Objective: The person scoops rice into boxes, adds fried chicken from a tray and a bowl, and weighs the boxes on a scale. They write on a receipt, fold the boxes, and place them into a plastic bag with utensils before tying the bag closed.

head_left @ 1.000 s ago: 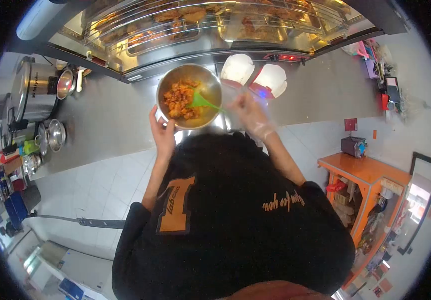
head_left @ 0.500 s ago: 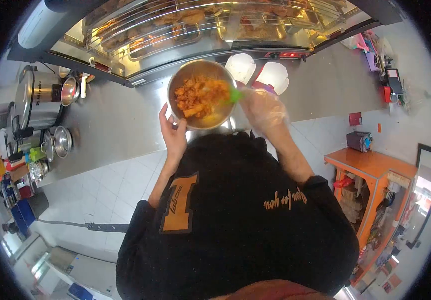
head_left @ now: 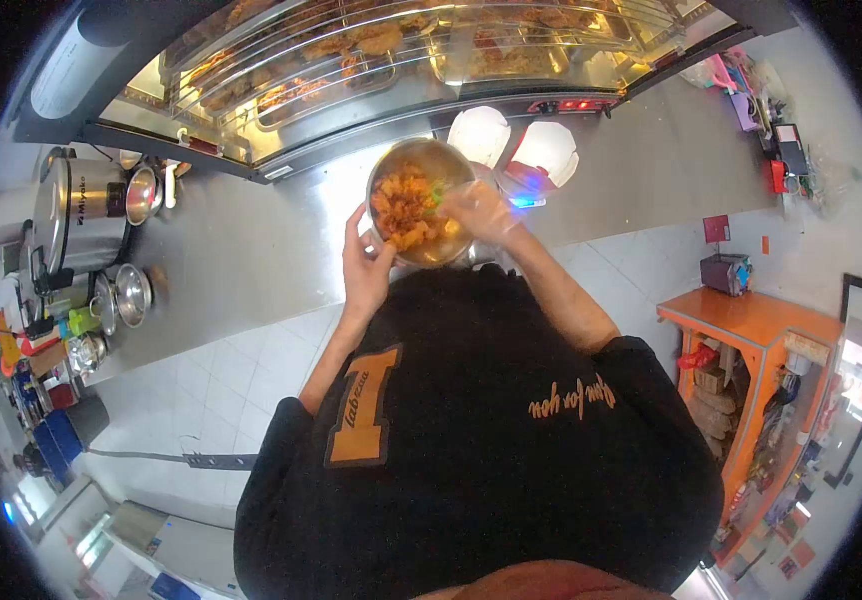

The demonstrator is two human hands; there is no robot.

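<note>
A steel mixing bowl [head_left: 441, 155] sits near my body at the counter's front edge, holding orange-red, sauce-coated food pieces [head_left: 403, 212]. My left hand [head_left: 367, 268] grips the bowl's left rim, thumb on the near side and fingers around the outside. In a clear plastic glove, my right hand [head_left: 486, 212] reaches over the right rim and is smeared by motion. Its fingers are closed on a green utensil [head_left: 439, 192], whose green part shows among the food; the rest is hidden by the hand.
Two open white paper boxes [head_left: 548, 150] stand just beyond the bowl. A glass food warmer [head_left: 301, 150] with trays of fried food spans the back. On the left are a large steel cooker [head_left: 99, 190] and small steel bowls [head_left: 133, 293]; an orange table [head_left: 736, 318] is at right.
My right hand has moved left and inward over the bowl with the green utensil. The bowl and my left hand appear slightly lower and further right, and the food has shifted left.
</note>
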